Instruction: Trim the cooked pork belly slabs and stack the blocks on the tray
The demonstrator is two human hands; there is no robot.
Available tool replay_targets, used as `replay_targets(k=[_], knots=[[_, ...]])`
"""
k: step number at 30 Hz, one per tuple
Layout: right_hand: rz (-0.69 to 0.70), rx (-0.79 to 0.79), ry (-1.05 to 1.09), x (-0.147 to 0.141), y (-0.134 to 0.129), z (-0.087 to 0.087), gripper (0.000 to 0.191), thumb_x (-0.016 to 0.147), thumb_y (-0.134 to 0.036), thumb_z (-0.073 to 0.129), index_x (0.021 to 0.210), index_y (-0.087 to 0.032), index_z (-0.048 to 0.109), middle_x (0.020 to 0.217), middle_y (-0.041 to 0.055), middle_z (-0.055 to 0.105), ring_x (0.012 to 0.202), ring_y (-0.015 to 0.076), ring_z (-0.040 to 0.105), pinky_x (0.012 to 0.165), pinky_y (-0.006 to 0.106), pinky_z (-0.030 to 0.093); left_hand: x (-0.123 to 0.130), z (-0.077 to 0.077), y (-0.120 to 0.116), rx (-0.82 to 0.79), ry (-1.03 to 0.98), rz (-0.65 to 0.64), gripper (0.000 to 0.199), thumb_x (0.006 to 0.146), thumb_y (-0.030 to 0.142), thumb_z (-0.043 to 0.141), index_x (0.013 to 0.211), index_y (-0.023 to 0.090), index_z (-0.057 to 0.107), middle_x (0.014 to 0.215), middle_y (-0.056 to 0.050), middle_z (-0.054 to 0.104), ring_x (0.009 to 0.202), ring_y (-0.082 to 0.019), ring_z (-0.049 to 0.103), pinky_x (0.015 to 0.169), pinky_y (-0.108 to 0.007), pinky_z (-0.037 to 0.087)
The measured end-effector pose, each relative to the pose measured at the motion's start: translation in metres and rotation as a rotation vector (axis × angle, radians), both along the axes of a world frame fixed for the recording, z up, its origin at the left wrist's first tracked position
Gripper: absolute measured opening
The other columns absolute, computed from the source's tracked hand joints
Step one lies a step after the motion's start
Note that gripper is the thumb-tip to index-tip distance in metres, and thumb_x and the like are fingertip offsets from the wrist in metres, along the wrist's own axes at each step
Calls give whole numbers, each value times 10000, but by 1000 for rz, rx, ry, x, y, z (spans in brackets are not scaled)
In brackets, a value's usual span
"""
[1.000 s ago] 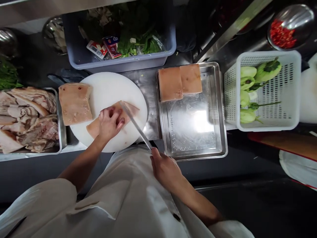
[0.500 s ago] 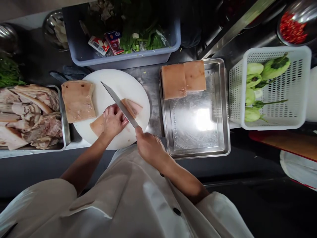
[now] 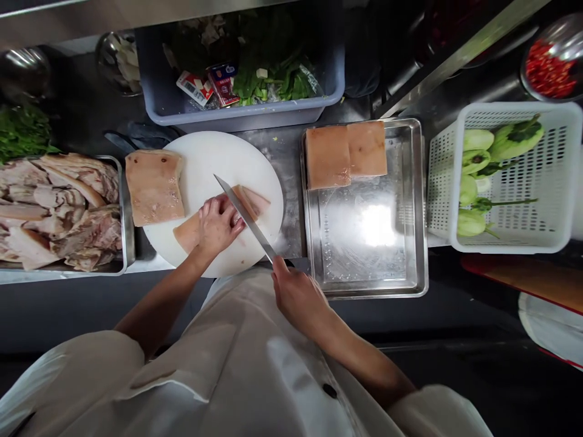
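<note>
My right hand (image 3: 298, 297) is closed round the handle of a long knife (image 3: 252, 227), whose blade slants up and left over the round white cutting board (image 3: 228, 152). Under the curled fingers of my left hand (image 3: 218, 227) a strip of pork (image 3: 186, 233) with tan skin is pressed to the board. The blade lies close beside those fingertips, at the strip's right end. Just right of the blade rests a cut pork piece (image 3: 255, 200). A larger skin-on pork slab (image 3: 155, 188) overlaps the board's left edge.
A metal tray (image 3: 368, 288) at right carries two pork slabs (image 3: 328, 158). Beyond it stands a white basket (image 3: 514, 246) of green vegetables. Left is a tray of cooked meat (image 3: 54, 212). Behind the board sits a blue-grey bin (image 3: 246, 115) with greens and cartons.
My right hand has drawn the knife back toward the lower right, so less blade reaches past my left fingers. My left hand keeps its hold on the pork. The view has shifted slightly.
</note>
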State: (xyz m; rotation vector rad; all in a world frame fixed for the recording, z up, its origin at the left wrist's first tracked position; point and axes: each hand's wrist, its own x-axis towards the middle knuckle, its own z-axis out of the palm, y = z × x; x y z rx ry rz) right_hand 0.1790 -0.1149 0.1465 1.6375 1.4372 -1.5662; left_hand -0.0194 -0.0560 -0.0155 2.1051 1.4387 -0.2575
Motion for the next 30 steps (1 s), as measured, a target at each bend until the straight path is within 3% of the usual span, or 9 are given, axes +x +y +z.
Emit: replay_targets(k=[2, 7, 12, 14, 19, 21, 26, 28, 30], knots=[[8, -10, -5, 1, 1, -3, 313, 1088, -230, 305, 1326, -165, 499, 901, 127, 759, 757, 250, 740, 717, 339, 532, 1, 1, 0, -2, -3, 4, 298, 912, 368, 630, 1153, 218, 723, 1376, -183, 566, 1245, -400, 491, 1037, -547, 417], [-13, 188, 49, -19, 51, -39, 336, 1035, -158, 371, 1357, -198, 456, 1066, 130, 767, 934, 273, 756, 758, 338, 539, 0, 2, 0, 12, -6, 3, 274, 920, 345, 622, 1136, 220, 733, 1398, -186, 563, 1247, -396, 496, 1020, -539, 424], [35, 6, 2, -1, 8, -10, 303, 1082, -225, 339, 1341, -164, 483, 884, 107, 764, 781, 270, 757, 682, 313, 501, 1, 1, -1, 5, -5, 9, 273, 930, 379, 623, 1120, 220, 737, 1395, -177, 569, 1259, -391, 496, 1049, -547, 417], [50, -29, -19, 3, 2, -7, 297, 1087, -227, 345, 1326, -148, 502, 865, 109, 761, 751, 255, 748, 669, 298, 480, 1, 0, -1, -2, -10, 18, 292, 936, 399, 617, 1129, 217, 739, 1389, -180, 573, 1265, -396, 494, 1053, -555, 414], [7, 253, 5, -18, 42, -45, 347, 1106, -221, 302, 1392, -129, 475, 1005, 96, 761, 873, 217, 734, 711, 262, 444, 1, 2, -2, -20, -63, 32, 345, 947, 413, 608, 1198, 215, 739, 1430, -198, 557, 1276, -416, 483, 1050, -584, 403], [-3, 263, 7, -19, 30, -43, 349, 1104, -211, 313, 1401, -117, 471, 946, 81, 754, 831, 203, 726, 670, 248, 408, 1, 4, -2, -35, -87, 43, 359, 948, 410, 612, 1229, 224, 735, 1422, -194, 564, 1281, -415, 480, 1056, -588, 400], [23, 38, -59, 6, -28, -17, 282, 1094, -224, 359, 1303, -128, 522, 808, 68, 734, 685, 223, 701, 583, 272, 368, -1, 6, -1, -63, -157, 77, 369, 938, 407, 641, 1267, 265, 732, 1430, -163, 566, 1290, -401, 478, 1067, -582, 396], [43, 68, -62, -1, -16, -33, 313, 1094, -230, 348, 1350, -120, 489, 881, 96, 754, 752, 238, 720, 626, 279, 420, -2, 4, -1, -60, -167, 76, 353, 946, 408, 629, 1247, 259, 738, 1427, -164, 567, 1288, -400, 479, 1063, -580, 397], [49, 153, -52, -18, 12, -61, 346, 1093, -233, 339, 1401, -122, 450, 979, 120, 766, 862, 249, 734, 708, 289, 473, -3, 3, -1, -52, -162, 75, 333, 953, 409, 617, 1212, 244, 747, 1418, -171, 571, 1276, -398, 483, 1056, -576, 400]])
